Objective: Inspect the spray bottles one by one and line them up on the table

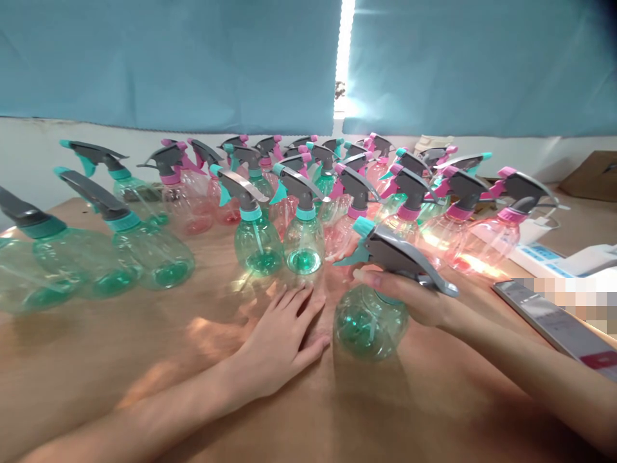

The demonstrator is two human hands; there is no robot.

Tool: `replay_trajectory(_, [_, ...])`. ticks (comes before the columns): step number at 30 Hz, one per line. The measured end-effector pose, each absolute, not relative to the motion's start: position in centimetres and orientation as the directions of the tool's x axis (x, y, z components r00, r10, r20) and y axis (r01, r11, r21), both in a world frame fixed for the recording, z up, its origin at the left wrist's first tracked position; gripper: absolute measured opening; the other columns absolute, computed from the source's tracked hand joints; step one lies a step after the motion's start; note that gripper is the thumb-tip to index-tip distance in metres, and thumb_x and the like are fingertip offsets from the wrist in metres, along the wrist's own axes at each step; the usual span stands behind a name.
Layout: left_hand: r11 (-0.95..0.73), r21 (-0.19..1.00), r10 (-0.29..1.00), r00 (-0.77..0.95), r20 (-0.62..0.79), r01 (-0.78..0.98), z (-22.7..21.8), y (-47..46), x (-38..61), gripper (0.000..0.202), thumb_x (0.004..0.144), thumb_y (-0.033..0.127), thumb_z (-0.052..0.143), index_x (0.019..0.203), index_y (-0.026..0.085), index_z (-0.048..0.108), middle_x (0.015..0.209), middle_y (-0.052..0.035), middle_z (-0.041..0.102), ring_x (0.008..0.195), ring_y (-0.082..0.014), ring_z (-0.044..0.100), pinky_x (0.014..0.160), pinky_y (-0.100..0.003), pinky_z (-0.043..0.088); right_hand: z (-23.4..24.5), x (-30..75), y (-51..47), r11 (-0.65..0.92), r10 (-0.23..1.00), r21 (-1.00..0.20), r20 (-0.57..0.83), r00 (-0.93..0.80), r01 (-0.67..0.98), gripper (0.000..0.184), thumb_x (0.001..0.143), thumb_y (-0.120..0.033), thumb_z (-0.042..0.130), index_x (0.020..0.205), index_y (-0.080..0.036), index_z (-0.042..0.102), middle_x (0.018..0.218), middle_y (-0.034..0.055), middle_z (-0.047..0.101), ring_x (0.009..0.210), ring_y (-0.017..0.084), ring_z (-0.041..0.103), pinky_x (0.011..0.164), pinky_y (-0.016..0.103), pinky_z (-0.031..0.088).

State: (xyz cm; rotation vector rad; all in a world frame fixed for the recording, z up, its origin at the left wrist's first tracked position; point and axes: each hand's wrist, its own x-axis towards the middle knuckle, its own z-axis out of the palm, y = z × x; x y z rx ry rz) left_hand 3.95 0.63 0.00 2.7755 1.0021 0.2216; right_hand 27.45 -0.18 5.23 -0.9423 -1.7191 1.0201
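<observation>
Blue curtains [168,64], brown table [144,347], crowded spray bottles [303,238]

The left hand [284,341] lies flat, palm down, fingers straight and slightly spread, pointing away from the body, its bare forearm running back toward the lower left. The right hand [409,297] sits on a bare forearm entering from the lower right, fingers curled closed in a grip, near the left hand but apart from it
</observation>
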Motion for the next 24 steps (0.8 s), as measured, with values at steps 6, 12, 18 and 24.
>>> replay_trajectory(6, [-0.756,0.203,0.644,0.763,0.061,0.622,0.2,0.5,4.1,0.053,0.097,0.043,0.050,0.143,0.017,0.043,0.150,-0.0139,0.040,0.137,-0.0341,0.034,0.113,-0.056,0.024,4.2,28.1,0.0,0.336,0.915,-0.920,0.267,-0.304,0.203,0.023,0.092,-0.041,0.056,0.104,-0.025,0.069,0.090,0.0019,0.070,0.080,0.018,0.065,0.073,0.030,0.052])
replay_trajectory(12, [-0.755,0.200,0.646,0.761,0.061,0.625,0.2,0.6,4.1,0.053,0.097,0.043,0.050,0.142,0.016,0.044,0.151,-0.0148,0.039,0.138,-0.0332,0.034,0.113,-0.054,0.025,5.4,27.4,-0.5,0.384,0.902,-0.893,0.309,-0.300,0.235,0.031,0.092,-0.040,0.057,0.068,-0.021,0.057,0.076,-0.0027,0.059,0.066,0.010,0.054,0.058,0.023,0.043])
replay_trajectory(18, [-0.755,0.216,0.645,0.760,0.077,0.619,0.1,0.7,4.1,0.053,0.096,0.042,0.052,0.142,0.017,0.044,0.150,-0.0148,0.040,0.137,-0.0337,0.036,0.112,-0.055,0.027,5.3,27.6,-0.7,0.403,0.906,-0.874,0.339,-0.255,0.271,0.023,0.092,-0.039,0.057,0.077,-0.022,0.052,0.073,-0.0039,0.049,0.061,0.009,0.046,0.053,0.023,0.037])
replay_trajectory(24, [-0.758,0.226,0.641,0.763,0.085,0.611,0.3,0.6,4.0,0.053,0.097,0.041,0.051,0.143,0.017,0.042,0.148,-0.0150,0.042,0.136,-0.0332,0.037,0.111,-0.053,0.029,5.5,27.5,-0.8,0.430,0.898,-0.842,0.359,-0.256,0.325,0.034,0.093,-0.038,0.055,0.068,-0.022,0.039,0.065,-0.0054,0.037,0.053,0.009,0.031,0.049,0.025,0.030])
